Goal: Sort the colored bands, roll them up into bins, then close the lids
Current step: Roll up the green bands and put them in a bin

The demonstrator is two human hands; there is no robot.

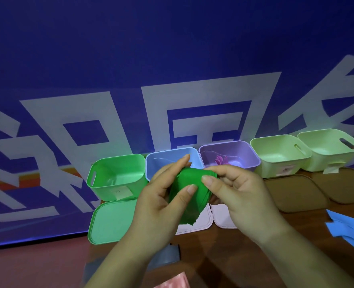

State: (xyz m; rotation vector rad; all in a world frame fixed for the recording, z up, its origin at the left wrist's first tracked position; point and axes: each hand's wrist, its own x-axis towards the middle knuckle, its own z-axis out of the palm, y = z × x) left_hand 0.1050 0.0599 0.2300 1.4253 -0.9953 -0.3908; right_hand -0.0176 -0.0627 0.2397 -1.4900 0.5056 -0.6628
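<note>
Just in front of the blue bin [172, 161], both hands pinch the green band [189, 192], left hand [161, 196] and right hand [234, 190] rolling it up. Next, I'd guess, it drops into the green bin [115, 175], left of the blue one.

Green band [189, 183], folded in layers, hangs pinched above the lids [109, 221]; five open bins [105, 192] line the back; blue bands [350, 227] lie right.

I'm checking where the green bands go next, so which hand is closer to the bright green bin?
Left. The left hand holds the green bands just right of the bright green bin; the right hand pinches them farther right, in front of the purple bin.
</note>
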